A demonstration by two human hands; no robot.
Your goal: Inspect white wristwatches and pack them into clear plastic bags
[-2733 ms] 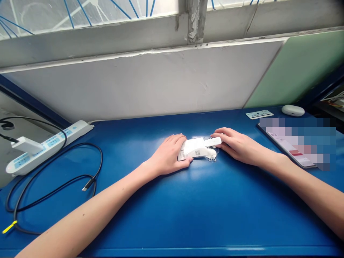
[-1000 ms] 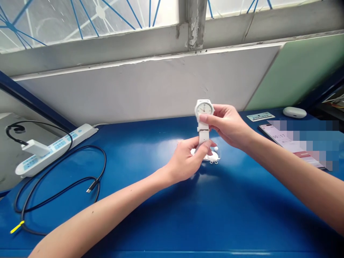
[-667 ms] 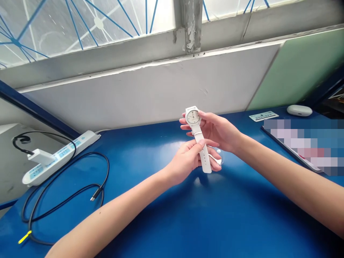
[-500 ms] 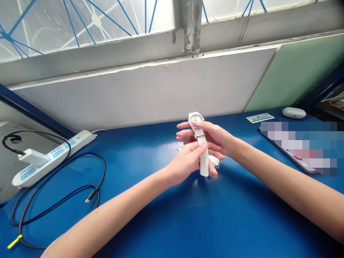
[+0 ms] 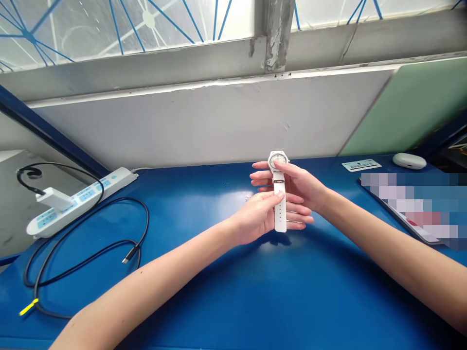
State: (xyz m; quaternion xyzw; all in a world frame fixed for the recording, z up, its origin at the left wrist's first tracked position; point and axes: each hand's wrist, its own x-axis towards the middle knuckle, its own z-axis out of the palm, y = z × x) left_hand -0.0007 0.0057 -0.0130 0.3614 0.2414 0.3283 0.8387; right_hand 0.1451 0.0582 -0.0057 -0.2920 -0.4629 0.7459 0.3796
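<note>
A white wristwatch [image 5: 280,210] is held up above the blue table, its round face at the top and its strap hanging down toward me. My right hand [image 5: 302,183] grips the watch case from behind, with the thumb lying on the lower part of the dial. Lower down, my left hand [image 5: 257,218] pinches the strap between thumb and fingers; the fingertips show behind it on the right. A metal buckle or strap loop sits just below the case. Behind my left hand, a small shiny thing [image 5: 248,198] is mostly hidden.
On the left of the blue table [image 5: 204,301] lie a white power strip [image 5: 105,187] with a plugged-in charger [image 5: 54,198] and a looped black cable [image 5: 146,226]. At right are a printed card [image 5: 361,166], a white rounded case [image 5: 409,161] and a flat, pixelated dark-edged item [image 5: 386,214].
The view has shifted, so the scene sits further right. Both hands keep their hold on the watch, which hangs straighter. A white object seen below the right hand is now hidden.
</note>
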